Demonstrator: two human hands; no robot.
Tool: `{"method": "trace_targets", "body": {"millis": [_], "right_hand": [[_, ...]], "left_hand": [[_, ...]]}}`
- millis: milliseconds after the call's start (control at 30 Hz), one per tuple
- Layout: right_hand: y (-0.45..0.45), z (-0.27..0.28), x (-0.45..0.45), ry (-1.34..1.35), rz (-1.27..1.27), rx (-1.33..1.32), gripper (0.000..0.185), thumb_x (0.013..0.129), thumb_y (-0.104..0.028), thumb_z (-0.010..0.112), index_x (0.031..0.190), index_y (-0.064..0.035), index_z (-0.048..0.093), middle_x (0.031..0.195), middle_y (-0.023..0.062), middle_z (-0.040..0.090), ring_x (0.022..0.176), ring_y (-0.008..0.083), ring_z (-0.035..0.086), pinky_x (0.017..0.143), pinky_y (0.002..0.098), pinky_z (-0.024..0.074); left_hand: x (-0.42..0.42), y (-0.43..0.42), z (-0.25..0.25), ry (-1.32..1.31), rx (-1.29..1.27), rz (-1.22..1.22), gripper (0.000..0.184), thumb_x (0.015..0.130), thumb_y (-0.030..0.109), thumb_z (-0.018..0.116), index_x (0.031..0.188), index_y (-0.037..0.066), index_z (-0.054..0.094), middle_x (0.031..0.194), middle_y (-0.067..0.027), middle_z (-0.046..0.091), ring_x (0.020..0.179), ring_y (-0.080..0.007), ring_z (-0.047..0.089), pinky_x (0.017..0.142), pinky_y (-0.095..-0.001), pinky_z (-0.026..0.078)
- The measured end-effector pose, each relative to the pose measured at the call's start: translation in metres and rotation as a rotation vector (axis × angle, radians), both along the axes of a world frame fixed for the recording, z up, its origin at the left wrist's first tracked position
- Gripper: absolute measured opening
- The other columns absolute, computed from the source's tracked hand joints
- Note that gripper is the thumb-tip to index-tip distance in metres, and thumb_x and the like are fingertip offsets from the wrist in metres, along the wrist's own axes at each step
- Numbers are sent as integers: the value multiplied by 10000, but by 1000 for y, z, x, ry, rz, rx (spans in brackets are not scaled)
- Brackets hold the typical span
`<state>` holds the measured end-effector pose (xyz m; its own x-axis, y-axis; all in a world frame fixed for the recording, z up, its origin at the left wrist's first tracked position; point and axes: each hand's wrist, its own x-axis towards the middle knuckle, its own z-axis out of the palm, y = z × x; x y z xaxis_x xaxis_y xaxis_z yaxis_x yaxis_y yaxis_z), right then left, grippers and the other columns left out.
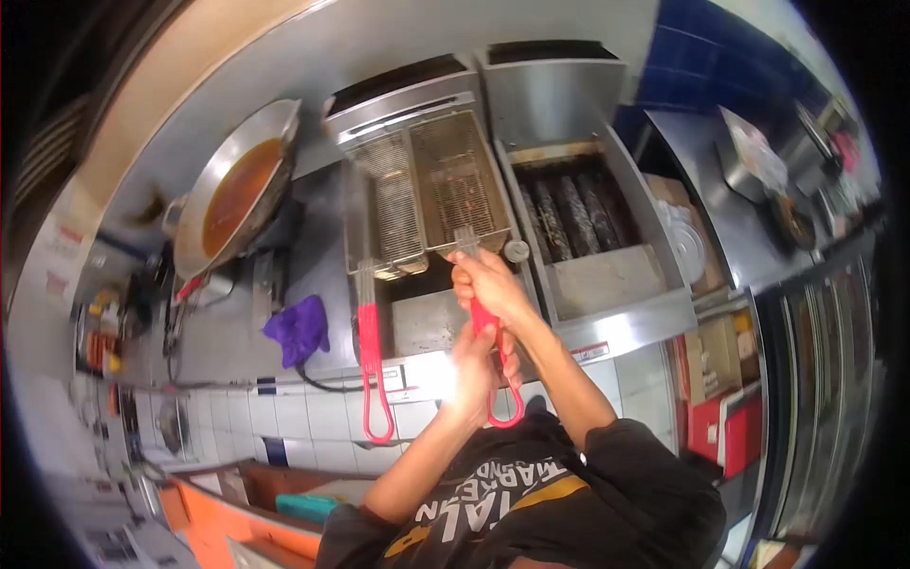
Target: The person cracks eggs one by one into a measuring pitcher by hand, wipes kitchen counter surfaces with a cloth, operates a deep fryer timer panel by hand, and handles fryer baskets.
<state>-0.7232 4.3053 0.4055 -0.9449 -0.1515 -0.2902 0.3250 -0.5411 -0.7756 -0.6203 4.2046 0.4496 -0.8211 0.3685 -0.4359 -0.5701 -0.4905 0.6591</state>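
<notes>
Both my hands grip the red-coated handle (506,403) of the right wire fryer basket (462,180). My right hand (488,284) is closed around the upper part, close to the basket. Lower down, my left hand (482,365) wraps around the handle near its loop. Some small bits appear to lie on the basket's mesh. Beside it on the left is a second fryer basket (393,194), its red handle (370,346) pointing toward me, untouched. Both baskets are at the deep fryer (417,327).
On the left stands a large wok (232,128) with reddish-brown liquid. A purple cloth (300,330) lies on the steel counter (223,346). To the right, another fryer (616,284) shows dark tubes inside. Farther right are a steel worktop (749,251) and a red box (742,438) below.
</notes>
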Motion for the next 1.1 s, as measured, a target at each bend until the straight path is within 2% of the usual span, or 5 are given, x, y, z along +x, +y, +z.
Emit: {"method": "trace_targets", "body": {"millis": [33,300,533,833,1100], "right_hand": [[7,-12,-13,44,22,-39,244,1139,-262,586,1222,-34,610,741,-41,463,593,86,462,520,286,425],[17,64,4,185,31,-90,279,1128,-267,596,1261,-22,602,737,-36,444,593,88,443,497,284,397],[5,137,46,247,303,-632,275,1172,-183,445,1342,9,545,828,5,438,671,76,433,519,221,441],[-79,189,128,271,482,-624,287,1184,-153,374,1322,13,564,782,3,397,502,72,374,373,230,424],[-253,223,164,419,516,-469,190,1129,-143,510,1269,-38,584,707,-45,390,483,32,339,366,217,321]], "left_hand": [[0,17,7,100,-203,26,109,1149,223,487,1172,117,484,861,-27,535,597,-135,494,513,-326,492],[19,18,60,301,-175,25,110,1153,161,478,1208,112,396,792,-9,504,508,-108,471,439,-300,468],[75,-15,115,450,-19,15,113,1149,138,467,1206,88,384,750,-6,477,488,-106,485,428,-284,451],[180,-75,161,482,41,178,165,1152,175,487,1239,70,395,639,1,485,443,-97,506,424,-249,443],[209,-218,157,645,-38,279,350,1120,137,543,1386,14,350,745,-46,587,442,-100,545,426,-254,445]]}}
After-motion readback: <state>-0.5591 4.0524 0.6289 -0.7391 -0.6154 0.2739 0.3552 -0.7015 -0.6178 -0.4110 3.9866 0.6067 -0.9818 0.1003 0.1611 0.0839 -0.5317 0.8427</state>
